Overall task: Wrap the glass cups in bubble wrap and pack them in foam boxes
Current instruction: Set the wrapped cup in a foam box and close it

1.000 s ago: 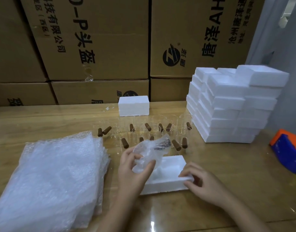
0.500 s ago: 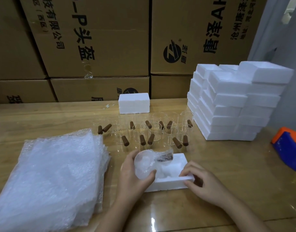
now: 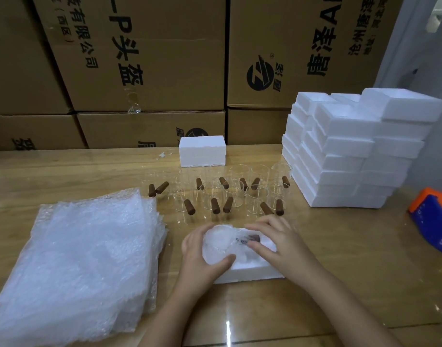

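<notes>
left of our grip lies the bubble wrap stack (image 3: 85, 259). our left hand (image 3: 202, 256) curls round the wrapped cup (image 3: 222, 244), seating it in the open foam box (image 3: 252, 272) beneath. our right hand (image 3: 277, 241) arches over its handle end, thumb pressing. beyond the grip stand many unwrapped cups (image 3: 215, 194) and one closed box (image 3: 202, 151); we judge most packing remains.

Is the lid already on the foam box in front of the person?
No, the foam box has no lid on it, and the left hand and right hand hold the wrapped cup at its open top.
</notes>
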Demonstrator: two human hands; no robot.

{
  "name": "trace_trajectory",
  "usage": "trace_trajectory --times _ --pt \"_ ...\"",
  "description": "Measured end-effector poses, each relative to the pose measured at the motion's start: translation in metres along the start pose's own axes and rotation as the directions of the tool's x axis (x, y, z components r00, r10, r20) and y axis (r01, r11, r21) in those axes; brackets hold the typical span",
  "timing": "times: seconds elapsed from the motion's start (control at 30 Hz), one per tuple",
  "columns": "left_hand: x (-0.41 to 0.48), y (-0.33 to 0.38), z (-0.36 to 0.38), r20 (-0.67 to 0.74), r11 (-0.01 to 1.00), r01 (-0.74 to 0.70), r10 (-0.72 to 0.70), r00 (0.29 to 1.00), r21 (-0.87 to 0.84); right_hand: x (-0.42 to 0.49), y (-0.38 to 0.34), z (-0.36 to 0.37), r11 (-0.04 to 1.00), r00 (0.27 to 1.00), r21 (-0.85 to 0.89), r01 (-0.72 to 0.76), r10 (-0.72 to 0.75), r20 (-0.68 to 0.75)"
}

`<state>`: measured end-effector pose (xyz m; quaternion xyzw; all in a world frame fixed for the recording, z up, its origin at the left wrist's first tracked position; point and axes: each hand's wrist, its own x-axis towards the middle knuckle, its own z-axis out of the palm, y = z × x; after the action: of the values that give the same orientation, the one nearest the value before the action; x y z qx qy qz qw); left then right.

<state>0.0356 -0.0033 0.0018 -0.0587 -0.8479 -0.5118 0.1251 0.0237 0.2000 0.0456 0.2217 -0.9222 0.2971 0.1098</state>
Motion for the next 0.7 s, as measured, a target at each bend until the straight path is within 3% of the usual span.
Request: trace_trajectory --times 0.17,0.3,0.7 --pt "-0.001 -0.003 -0.002 0.077 0.996 0.05 -0.044 0.996 -0.077 0.024 -0.02 0.011 0.997 0.976 0.065 -0.035 0.02 0.215" --pt "-0.003 -0.007 -0.004 0.14 0.994 0.085 -0.076 0.987 -0.062 0.035 -0.029 0.017 0.99 0.951 0.115 -0.08 0.041 0.307" --pt "-0.002 -0.011 -0.003 0.134 0.996 0.084 -0.081 0.988 -0.017 0.033 -0.033 0.025 0.995 0.957 0.084 -0.058 0.031 0.288"
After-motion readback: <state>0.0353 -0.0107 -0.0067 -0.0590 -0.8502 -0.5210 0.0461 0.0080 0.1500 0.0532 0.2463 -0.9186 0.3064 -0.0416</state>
